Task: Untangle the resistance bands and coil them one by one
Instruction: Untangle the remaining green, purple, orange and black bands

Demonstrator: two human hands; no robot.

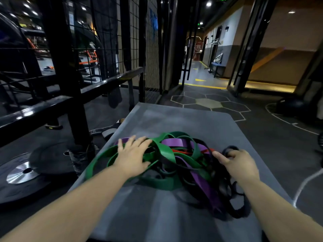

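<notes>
Right grip point(239, 165) around black band point(230, 147)

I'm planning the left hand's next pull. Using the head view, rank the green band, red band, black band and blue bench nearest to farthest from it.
1. Green band: under the left hand, touching.
2. Red band: middle of the tangle.
3. Black band: right side, held by the right hand.
4. Blue bench: far down the corridor.
</notes>
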